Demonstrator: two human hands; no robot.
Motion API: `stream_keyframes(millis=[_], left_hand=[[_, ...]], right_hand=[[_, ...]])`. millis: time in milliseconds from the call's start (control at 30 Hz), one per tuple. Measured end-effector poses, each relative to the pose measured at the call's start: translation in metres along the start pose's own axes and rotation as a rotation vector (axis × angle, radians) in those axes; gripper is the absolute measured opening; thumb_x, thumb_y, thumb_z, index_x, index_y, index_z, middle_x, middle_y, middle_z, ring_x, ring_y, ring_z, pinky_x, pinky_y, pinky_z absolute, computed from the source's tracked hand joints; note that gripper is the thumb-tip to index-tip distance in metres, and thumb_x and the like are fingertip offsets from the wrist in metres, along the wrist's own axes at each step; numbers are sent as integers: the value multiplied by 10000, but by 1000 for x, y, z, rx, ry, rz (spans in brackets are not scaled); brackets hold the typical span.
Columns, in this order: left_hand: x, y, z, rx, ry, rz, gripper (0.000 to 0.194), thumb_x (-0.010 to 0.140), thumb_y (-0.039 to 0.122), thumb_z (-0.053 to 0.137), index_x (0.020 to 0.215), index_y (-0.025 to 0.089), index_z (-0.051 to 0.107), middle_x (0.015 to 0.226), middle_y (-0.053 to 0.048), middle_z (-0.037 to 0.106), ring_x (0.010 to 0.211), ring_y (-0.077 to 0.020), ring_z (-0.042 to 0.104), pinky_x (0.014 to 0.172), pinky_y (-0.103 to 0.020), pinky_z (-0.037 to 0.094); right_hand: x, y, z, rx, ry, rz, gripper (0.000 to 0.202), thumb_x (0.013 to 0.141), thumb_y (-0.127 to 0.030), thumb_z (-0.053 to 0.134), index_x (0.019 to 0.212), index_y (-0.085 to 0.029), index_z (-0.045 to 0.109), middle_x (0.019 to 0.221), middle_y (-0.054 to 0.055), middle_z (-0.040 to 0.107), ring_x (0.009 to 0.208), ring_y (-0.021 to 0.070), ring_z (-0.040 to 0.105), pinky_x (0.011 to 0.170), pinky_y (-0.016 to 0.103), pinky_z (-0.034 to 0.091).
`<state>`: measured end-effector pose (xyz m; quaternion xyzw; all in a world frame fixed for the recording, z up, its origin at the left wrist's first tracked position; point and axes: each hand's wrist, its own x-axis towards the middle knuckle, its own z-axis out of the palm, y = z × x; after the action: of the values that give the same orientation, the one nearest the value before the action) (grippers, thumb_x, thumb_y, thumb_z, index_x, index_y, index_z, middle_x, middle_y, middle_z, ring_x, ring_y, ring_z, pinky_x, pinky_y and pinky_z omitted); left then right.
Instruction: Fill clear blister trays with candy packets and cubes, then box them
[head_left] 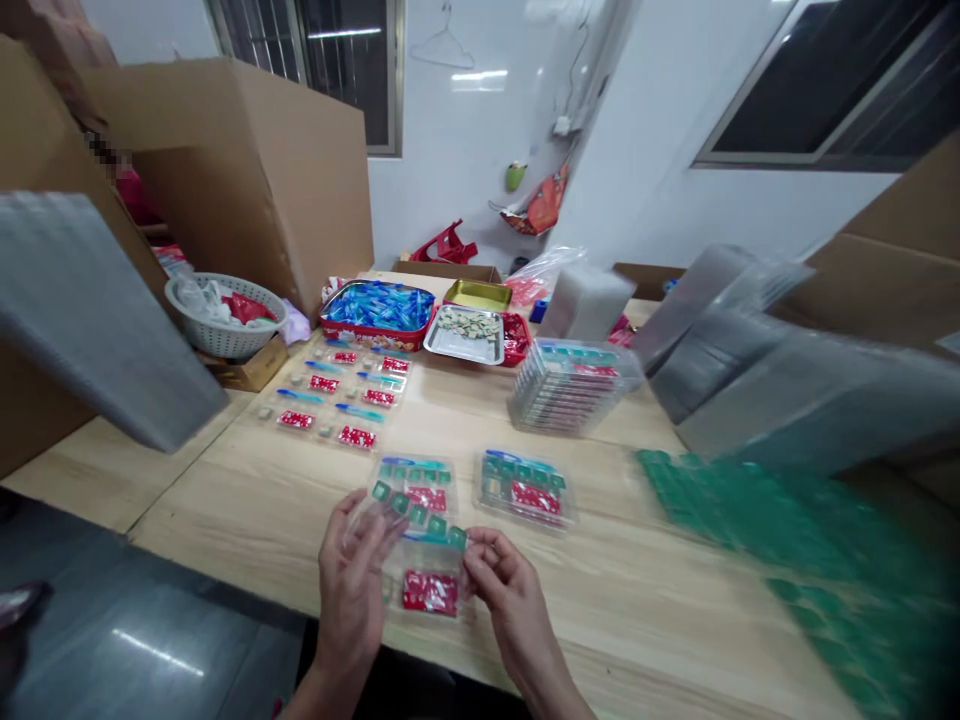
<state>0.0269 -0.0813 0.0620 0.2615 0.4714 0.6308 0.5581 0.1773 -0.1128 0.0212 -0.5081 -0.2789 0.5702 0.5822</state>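
Near the table's front edge is a clear plastic tray (394,612) with a red white-dotted packet (430,592) and a blue pen inside. A strip of several green squares (418,514) slants across its top. My left hand (354,570) is closed around the left side of the tray, its fingers partly seen through clear plastic. My right hand (504,580) pinches at the right end of the green strip, by the tray's upper right corner; exactly which edge it grips is unclear. Just beyond lie two filled trays, one partly behind the strip and another (527,488) to the right.
Filled trays (589,395) stand stacked behind. Open trays (337,385) lie at left, below a tin of blue pens (379,308) and a metal tray of small pieces (466,335). Blurred green sheets (795,520) and clear plastic stacks are at right. Cardboard boxes (300,170) flank the table.
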Motion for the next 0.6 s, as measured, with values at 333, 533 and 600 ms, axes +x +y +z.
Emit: stream_keyframes(millis=[333, 533, 600], left_hand=[[28, -43, -70, 1057, -175, 187, 308, 728, 298, 526, 969, 150, 647, 904, -87, 663, 723, -208, 618, 722, -373, 520], [32, -52, -64, 1392, -240, 308, 357, 807, 225, 412, 1073, 112, 621, 961, -130, 638, 939, -264, 595, 859, -415, 479], [32, -55, -65, 1415, -237, 294, 364, 809, 223, 411, 1091, 119, 616, 971, -131, 657, 938, -262, 609, 861, -407, 483]], right_hand=[[9, 29, -35, -515, -38, -74, 340, 742, -494, 614, 838, -168, 618, 662, -1, 551, 472, 124, 500, 451, 250, 386], [14, 39, -41, -1057, 37, -308, 284, 822, -376, 485, 960, -168, 619, 724, 57, 645, 618, 202, 608, 596, 313, 463], [11, 43, -41, -1157, 49, -367, 278, 845, -363, 456, 988, -182, 610, 776, 69, 666, 669, 216, 635, 620, 316, 477]])
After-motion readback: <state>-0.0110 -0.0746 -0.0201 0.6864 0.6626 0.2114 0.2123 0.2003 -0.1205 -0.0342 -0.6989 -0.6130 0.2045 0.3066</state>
